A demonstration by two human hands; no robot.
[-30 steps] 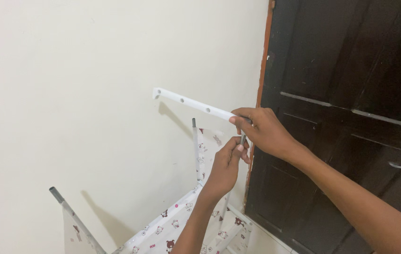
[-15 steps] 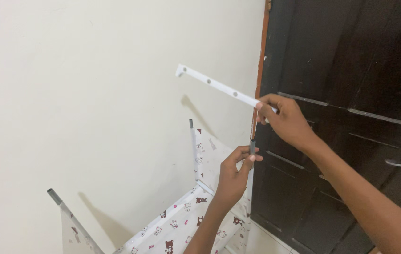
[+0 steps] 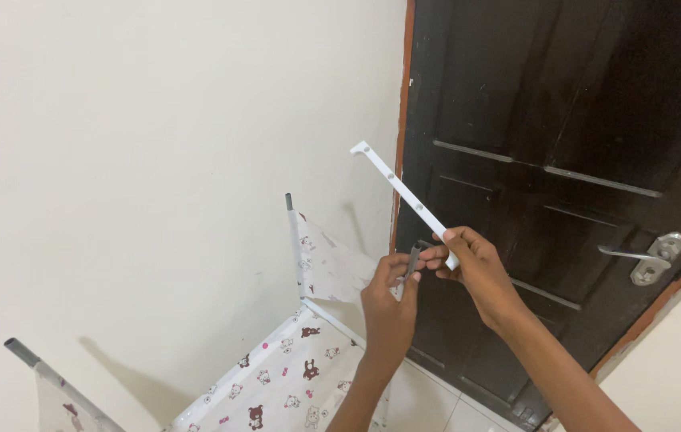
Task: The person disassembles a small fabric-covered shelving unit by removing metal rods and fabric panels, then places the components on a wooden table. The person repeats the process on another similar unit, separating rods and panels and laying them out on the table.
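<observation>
My right hand [image 3: 472, 268] grips the lower end of a long flat white bar [image 3: 401, 194] with small holes, which slants up to the left in front of the door frame. My left hand [image 3: 388, 300] pinches a short grey rod-like piece [image 3: 413, 260] and holds it against the bar's lower end, right beside my right fingers. Below both hands stands a rack of grey tubes [image 3: 289, 202] covered with white fabric [image 3: 288, 372] printed with small bears.
A dark wooden door [image 3: 564, 160] with a silver lever handle [image 3: 648, 254] fills the right side. A cream wall [image 3: 156, 160] fills the left. Another grey tube end [image 3: 22, 352] of the rack sticks up at lower left. Pale floor tiles [image 3: 452, 408] show below the door.
Both hands and the white bar have shifted right and down in view. The bar now tilts more steeply, and my left hand has come up with the grey piece against its lower end.
</observation>
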